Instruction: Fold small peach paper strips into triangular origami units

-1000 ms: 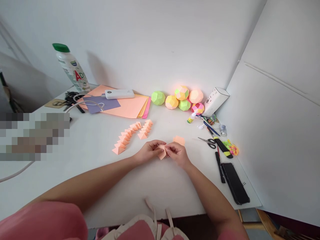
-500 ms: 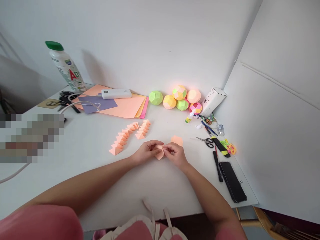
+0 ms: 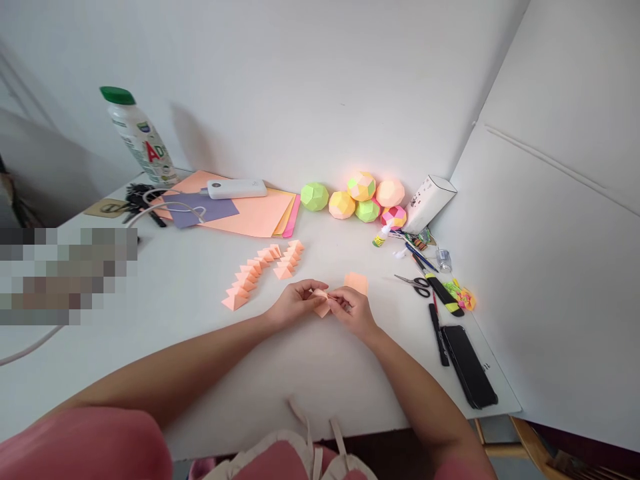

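A small piece of peach paper [image 3: 323, 309] is pinched between my two hands, low over the white table. My left hand [image 3: 296, 303] grips its left side, thumb in front and fingers behind. On the other side my right hand [image 3: 354, 311] holds its right edge between thumb and fingertips. Parts of the paper are covered by the fingers, so its exact fold is hidden. Just behind the right hand lies a peach paper square [image 3: 356, 283]. Two rows of folded peach paper pieces, a long one [image 3: 247, 277] and a short one [image 3: 289, 259], lie to the left.
Faceted paper balls [image 3: 341, 205] are grouped by the wall beside a white box [image 3: 431, 203]. Scissors [image 3: 416, 285], a utility knife [image 3: 445, 293] and a phone [image 3: 469, 366] lie on the right. Paper sheets [image 3: 250, 220], a power bank [image 3: 237, 189] and a bottle [image 3: 145, 143] stand back left.
The view has shifted slightly, so everything appears a little further right. Both hands stay on the peach paper, whose lower tip now shows a bit differently between the fingers.
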### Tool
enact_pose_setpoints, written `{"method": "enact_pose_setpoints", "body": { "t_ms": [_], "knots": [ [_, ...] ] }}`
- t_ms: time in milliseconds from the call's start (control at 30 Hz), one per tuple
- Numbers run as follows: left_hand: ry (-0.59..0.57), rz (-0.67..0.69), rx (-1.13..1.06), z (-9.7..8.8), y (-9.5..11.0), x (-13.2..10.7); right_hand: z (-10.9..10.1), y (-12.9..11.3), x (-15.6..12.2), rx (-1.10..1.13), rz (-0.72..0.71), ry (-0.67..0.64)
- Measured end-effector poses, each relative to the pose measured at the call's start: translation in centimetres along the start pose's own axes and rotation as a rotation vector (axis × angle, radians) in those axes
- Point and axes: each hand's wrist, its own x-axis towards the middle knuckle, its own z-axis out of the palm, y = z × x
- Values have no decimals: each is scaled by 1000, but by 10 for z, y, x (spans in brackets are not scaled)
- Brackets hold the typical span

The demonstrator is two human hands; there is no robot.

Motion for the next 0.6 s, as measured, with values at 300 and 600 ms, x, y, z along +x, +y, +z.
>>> {"method": "enact_pose_setpoints", "body": {
  "t_ms": [300,600],
  "knots": [
    [-44,15,1,-1,-5,2,5,3,-2,-99,-59,4],
    [-45,162,174,-1,-9,2,4,2,-2,-84,-83,19]
  ]
}}
